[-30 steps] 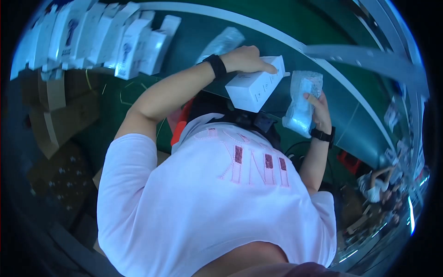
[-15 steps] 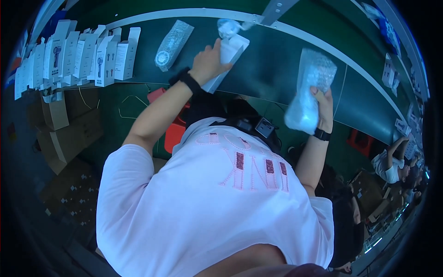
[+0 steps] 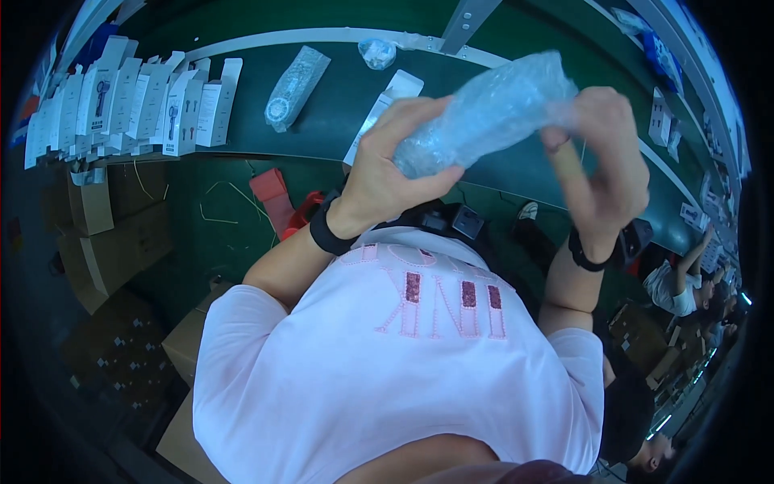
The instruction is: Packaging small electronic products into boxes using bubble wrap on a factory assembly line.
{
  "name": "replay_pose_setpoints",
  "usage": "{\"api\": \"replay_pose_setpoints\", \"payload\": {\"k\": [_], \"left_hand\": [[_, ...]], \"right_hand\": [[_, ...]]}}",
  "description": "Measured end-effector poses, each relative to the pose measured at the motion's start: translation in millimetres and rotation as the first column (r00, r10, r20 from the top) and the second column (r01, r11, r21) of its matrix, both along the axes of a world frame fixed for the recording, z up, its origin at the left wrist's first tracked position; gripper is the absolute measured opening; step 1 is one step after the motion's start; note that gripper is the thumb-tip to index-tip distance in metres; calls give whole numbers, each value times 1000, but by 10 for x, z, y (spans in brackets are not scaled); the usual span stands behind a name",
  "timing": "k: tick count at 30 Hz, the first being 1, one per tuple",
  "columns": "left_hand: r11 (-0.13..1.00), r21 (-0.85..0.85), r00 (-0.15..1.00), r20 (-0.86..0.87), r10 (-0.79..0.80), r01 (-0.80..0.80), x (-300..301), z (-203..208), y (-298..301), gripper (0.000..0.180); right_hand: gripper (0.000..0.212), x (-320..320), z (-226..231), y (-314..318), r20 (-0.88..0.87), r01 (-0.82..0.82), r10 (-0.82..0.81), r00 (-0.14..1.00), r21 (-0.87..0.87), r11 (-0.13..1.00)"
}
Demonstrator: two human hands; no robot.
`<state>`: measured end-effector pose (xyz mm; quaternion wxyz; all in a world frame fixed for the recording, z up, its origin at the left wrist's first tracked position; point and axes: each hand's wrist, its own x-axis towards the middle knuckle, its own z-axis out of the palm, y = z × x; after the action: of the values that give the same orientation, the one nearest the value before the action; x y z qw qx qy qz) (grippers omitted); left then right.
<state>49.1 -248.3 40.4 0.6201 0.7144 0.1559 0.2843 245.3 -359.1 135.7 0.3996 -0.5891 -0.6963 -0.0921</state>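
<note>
A clear bubble-wrap pouch [image 3: 492,109] is held up in front of me, tilted with its right end higher. My left hand [image 3: 395,157] is closed around its lower left end, thumb beneath it. At the upper right end, my right hand [image 3: 605,157] pinches the plastic, its fingers slightly blurred. What the pouch contains cannot be made out. Behind my left hand a slim white box [image 3: 395,93] lies on the green table, partly hidden. Another bubble-wrapped item [image 3: 297,89], with a round end, rests to its left. A small plastic-wrapped bundle [image 3: 377,53] sits farther back.
Several upright white cartons [image 3: 129,97] crowd the table's left end. A metal post [image 3: 468,24] rises at the table's far edge. Brown cardboard boxes [image 3: 121,234] stand at lower left, near a red stool [image 3: 300,218]. Other people [image 3: 681,282] are at the right.
My left hand has left the white box and taken hold of the pouch. My right hand has raised the pouch toward the middle and shifted its grip to the upper end.
</note>
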Motion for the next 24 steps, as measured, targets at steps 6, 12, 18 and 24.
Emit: {"api": "replay_pose_setpoints", "payload": {"k": [6,12,18,24], "left_hand": [[936,287,977,-3,215,-205,-37,125,-24,58],[959,199,979,16,203,-202,-38,91,-57,56],[883,-372,938,-78,-337,286,-1,-269,-143,55],[978,198,567,-799,200,-66,180,-1312,1229,64]], "right_hand": [[36,-399,-8,69,143,5,-11,990,46,999],[56,-246,-144,-161,94,264,-275,957,107,958],[88,-102,-1116,-50,-990,-295,-138,-37,-121,948],[44,397,-1454,58,-915,-42,-383,-127,-381,924]]}}
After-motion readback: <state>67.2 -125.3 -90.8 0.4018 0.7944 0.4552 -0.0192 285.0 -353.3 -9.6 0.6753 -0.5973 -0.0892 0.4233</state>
